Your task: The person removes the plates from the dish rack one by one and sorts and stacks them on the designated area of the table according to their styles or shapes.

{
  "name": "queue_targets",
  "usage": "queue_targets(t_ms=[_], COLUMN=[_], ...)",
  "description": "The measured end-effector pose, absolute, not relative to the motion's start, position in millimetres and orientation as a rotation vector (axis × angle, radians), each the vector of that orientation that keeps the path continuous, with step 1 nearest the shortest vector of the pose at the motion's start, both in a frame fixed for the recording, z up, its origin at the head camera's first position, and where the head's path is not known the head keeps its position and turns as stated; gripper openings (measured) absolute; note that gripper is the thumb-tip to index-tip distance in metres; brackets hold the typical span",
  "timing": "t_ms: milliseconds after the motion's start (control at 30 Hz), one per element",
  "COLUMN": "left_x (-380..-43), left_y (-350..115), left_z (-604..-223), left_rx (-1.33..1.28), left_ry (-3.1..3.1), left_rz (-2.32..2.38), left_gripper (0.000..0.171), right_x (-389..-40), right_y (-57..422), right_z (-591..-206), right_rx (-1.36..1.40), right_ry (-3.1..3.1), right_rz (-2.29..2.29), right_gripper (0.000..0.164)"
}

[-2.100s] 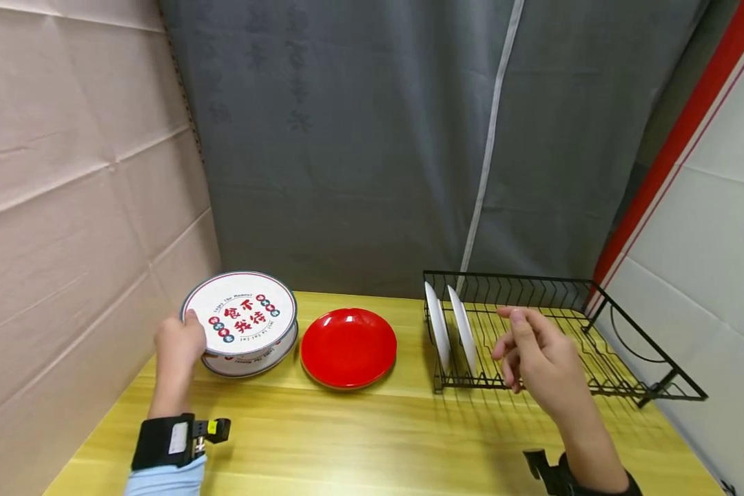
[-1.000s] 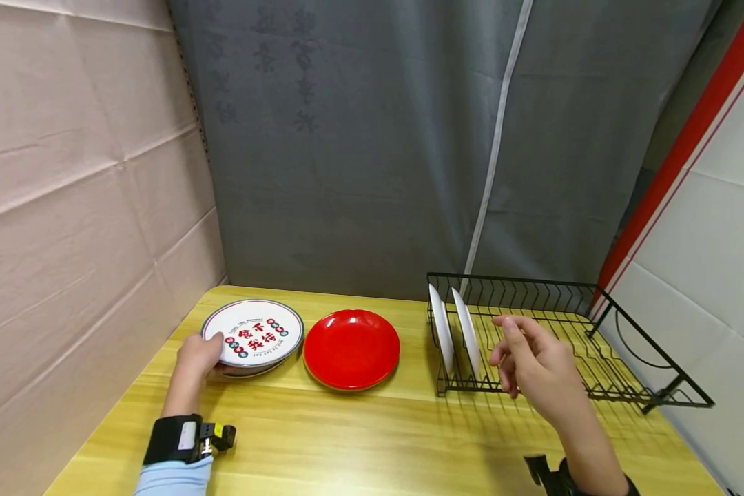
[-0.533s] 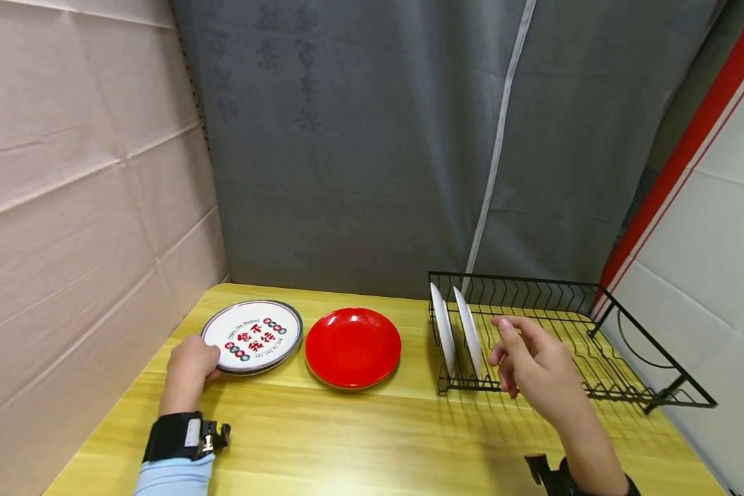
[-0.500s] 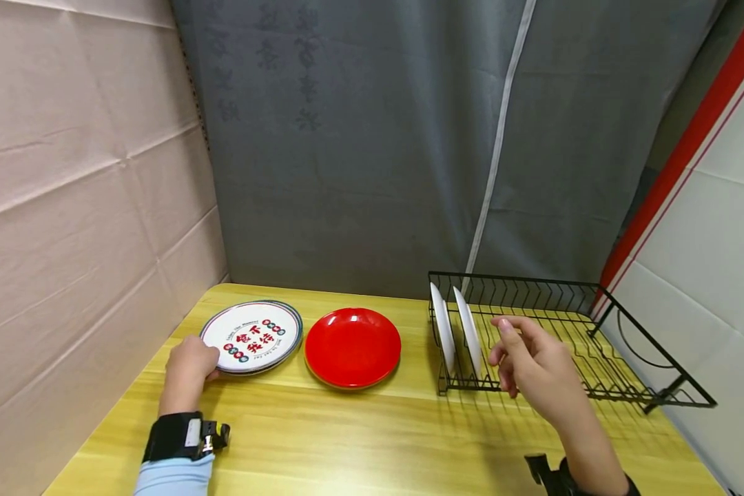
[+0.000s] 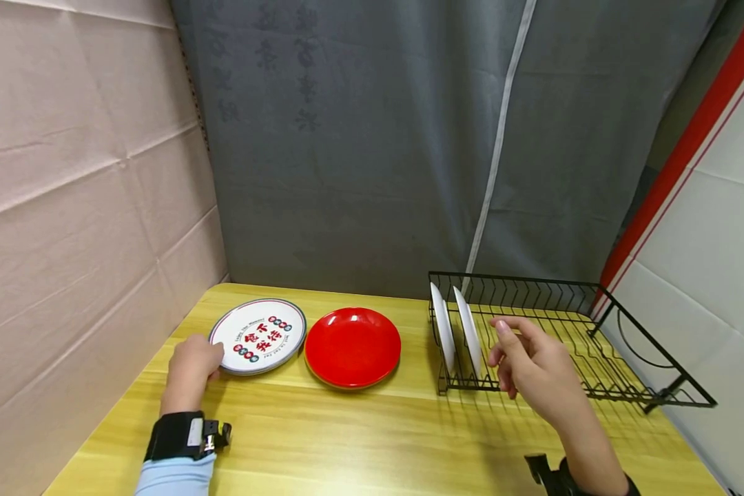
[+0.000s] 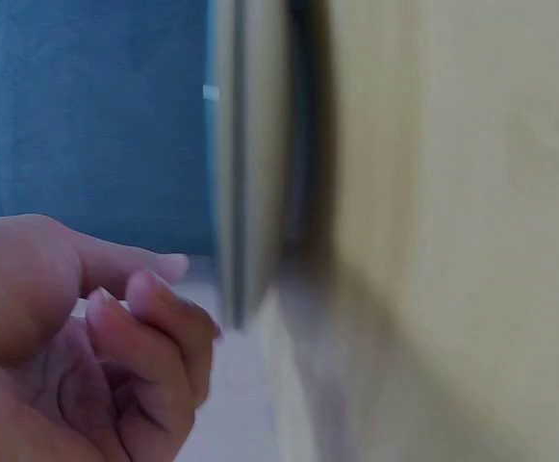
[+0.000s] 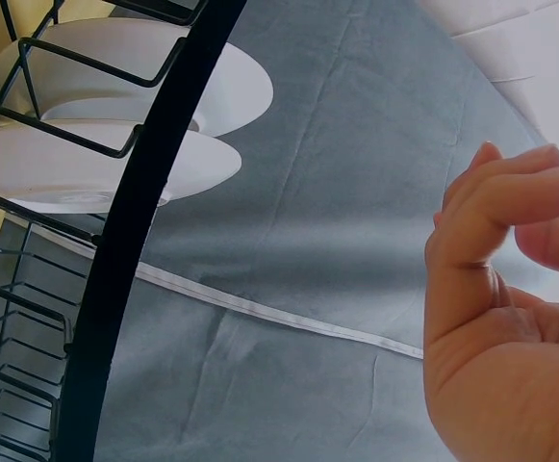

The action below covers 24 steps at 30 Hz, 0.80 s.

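At the left edge of a stack of white plates (image 5: 259, 336) with red characters and a blue rim is my left hand (image 5: 193, 364). In the left wrist view its fingers are loosely curled beside the rims, gripping nothing. The upper rim hides most of what lies below it in the stack. My right hand (image 5: 536, 362), fingers loosely bent and holding nothing, hovers over the front of a black wire dish rack (image 5: 521, 277). Two white plates, a left plate (image 5: 442, 329) and a right plate (image 5: 468, 334), stand upright in the rack's left end slots.
A glossy red plate (image 5: 353, 348) lies on the wooden table (image 5: 322, 441) just right of the stack. Behind the table hangs a grey curtain (image 5: 347, 151). A pale cloth wall (image 5: 87, 207) bounds the left side and a white panel (image 5: 713, 275) the right.
My left hand has lowered the white plate onto the other and let go. The top plate has since shifted slightly right, lining up the rims. My right hand stays put.
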<state>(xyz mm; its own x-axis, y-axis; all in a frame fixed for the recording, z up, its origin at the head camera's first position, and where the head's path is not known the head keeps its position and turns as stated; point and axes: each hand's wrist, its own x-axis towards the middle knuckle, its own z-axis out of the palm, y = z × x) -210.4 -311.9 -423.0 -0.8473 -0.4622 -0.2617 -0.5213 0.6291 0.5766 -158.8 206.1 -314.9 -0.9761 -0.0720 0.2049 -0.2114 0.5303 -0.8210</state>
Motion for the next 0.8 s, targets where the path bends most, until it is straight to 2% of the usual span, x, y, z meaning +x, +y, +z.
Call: queue_targets(t_ms=[167,300,567,667,800], left_x=[-217,-219,-194,-183,-176], left_y=[-307,-295,-241,-217,-190], left_z=[-408,-394,-346,-332,-326], left_rx=[-0.718,-0.510,0.330,0.587,0.808], left_ry=[2.886,2.940,2.878,2.834,2.762], left_rz=[1.110,1.432,2.092,2.110,1.946], left_gripper=[0.051,0.055,0.025,0.017,0.016], right_x=[-159,-159,-158,-158,-159], right_y=[207,207,208,209,211], right_z=[-315,-315,-314,-314,-314], right_rx=[0.249,0.254,0.290,0.295,0.294], right_ry=[-2.617,-2.602,-2.576,-2.561,-2.544], right_rz=[1.422,1.397,1.368,1.363,1.358], right_gripper=[0.042,0.043,0.042,0.040,0.037])
